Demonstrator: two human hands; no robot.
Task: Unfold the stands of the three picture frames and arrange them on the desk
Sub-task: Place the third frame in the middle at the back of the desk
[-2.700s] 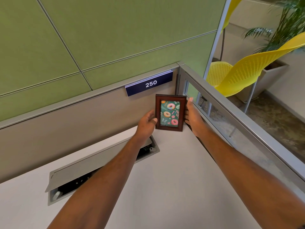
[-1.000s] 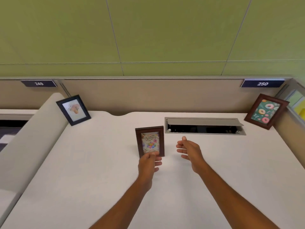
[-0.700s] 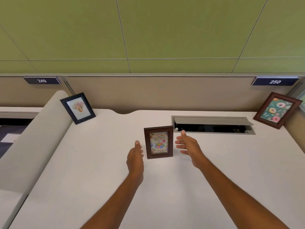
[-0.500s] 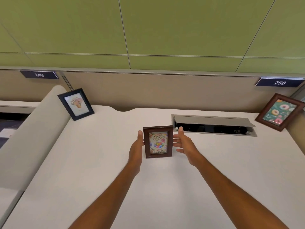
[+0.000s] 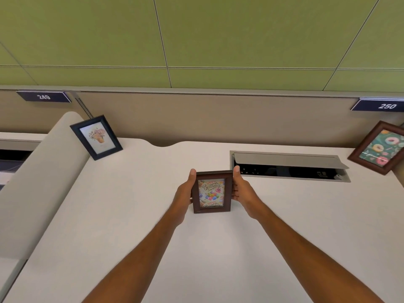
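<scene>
- Dark brown wood: the birthday frame (image 5: 211, 192) stands upright at the middle of the white counter (image 5: 131, 215), long axis vertical, face toward the wearer.
- The left hand (image 5: 184, 194) and right hand (image 5: 243, 191) clasp its side edges, fingers (image 5: 236, 171) narrow on the wood; both are equally near, so either could steer it.
- The card reads "Happy Birthday".
- The black flower frame (image 5: 96, 136) stands far left and the doughnut frame (image 5: 377, 147) far right.
- Wall plates read "249" (image 5: 43, 96) and "250" (image 5: 387, 106).
</scene>
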